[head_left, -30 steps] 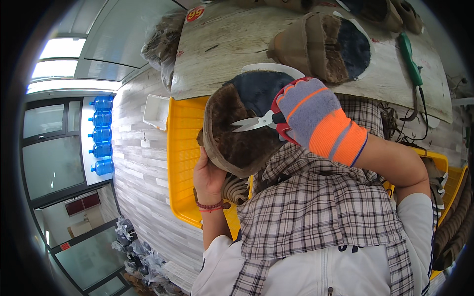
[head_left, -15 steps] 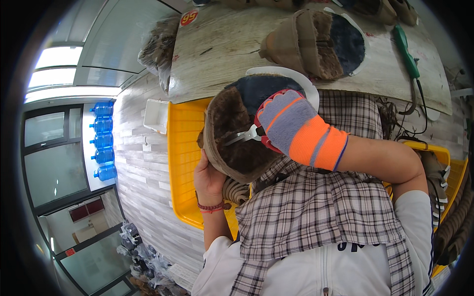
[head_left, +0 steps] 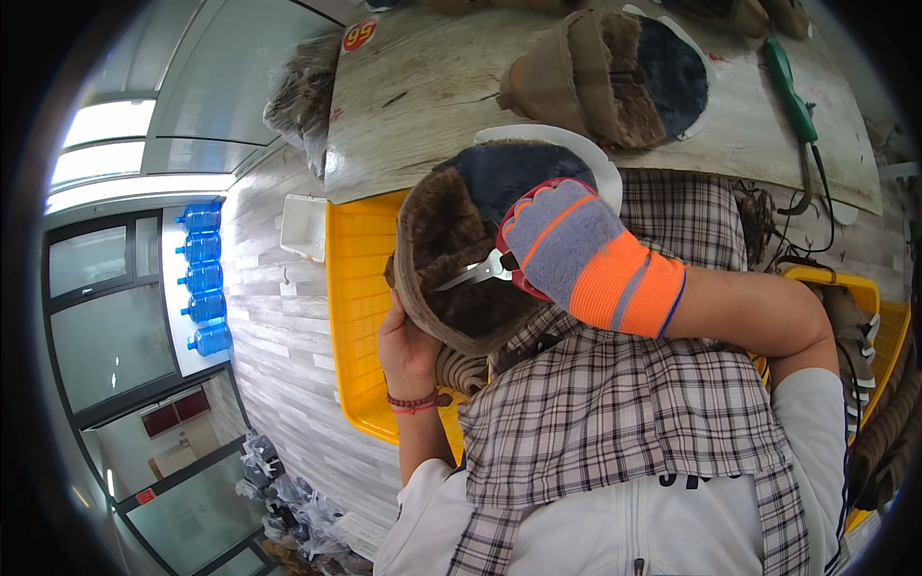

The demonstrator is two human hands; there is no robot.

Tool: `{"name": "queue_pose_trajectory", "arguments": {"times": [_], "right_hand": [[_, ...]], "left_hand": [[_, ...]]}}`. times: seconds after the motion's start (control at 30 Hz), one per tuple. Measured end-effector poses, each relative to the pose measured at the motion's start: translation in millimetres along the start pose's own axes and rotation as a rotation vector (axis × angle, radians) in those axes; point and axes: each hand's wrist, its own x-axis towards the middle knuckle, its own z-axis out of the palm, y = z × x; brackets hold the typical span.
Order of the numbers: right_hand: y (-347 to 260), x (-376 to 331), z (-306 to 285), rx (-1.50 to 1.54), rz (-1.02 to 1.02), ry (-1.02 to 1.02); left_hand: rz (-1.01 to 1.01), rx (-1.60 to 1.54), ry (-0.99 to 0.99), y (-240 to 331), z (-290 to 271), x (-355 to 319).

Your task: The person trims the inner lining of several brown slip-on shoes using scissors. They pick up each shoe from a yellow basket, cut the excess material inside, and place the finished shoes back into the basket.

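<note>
A brown fur-lined shoe upper (head_left: 447, 226), with dark blue fleece and a white rim at its far end, is held open over my lap. My left hand (head_left: 408, 350) grips its outer left side; the fingers behind it are hidden. My right hand (head_left: 567, 240), in a grey and orange glove, is closed around the red handles of a pair of scissors (head_left: 485, 270). The silver blades reach into the brown fur lining, but their tips are hard to make out against it.
A second fur-lined upper (head_left: 591, 82) lies on the worn wooden table (head_left: 423, 106), left of a green-handled tool (head_left: 788, 91) with a black cord. A yellow basket (head_left: 360, 317) stands at my left, another yellow basket (head_left: 840, 283) at my right. Blue water bottles (head_left: 204, 278) stand by the wall.
The scissors have shifted very slightly within the lining, and the gloved hand with them. My left hand keeps its hold on the upper. The whole view has tilted a little.
</note>
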Motion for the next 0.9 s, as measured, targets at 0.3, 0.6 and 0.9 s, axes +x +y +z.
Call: {"name": "queue_pose_trajectory", "arguments": {"times": [0.3, 0.6, 0.9], "right_hand": [[10.8, -28.8, -22.9, 0.237, 0.039, 0.216], [19.6, -67.0, -33.3, 1.286, 0.222, 0.494], [117.4, -153.3, -34.3, 1.685, 0.251, 1.07]], "left_hand": [[0.095, -0.041, 0.097, -3.0, 7.3, -7.1], [0.379, 0.72, -0.169, -57.1, 125.6, -2.2], [0.434, 0.836, -0.494, -115.2, 189.8, 75.1]]}}
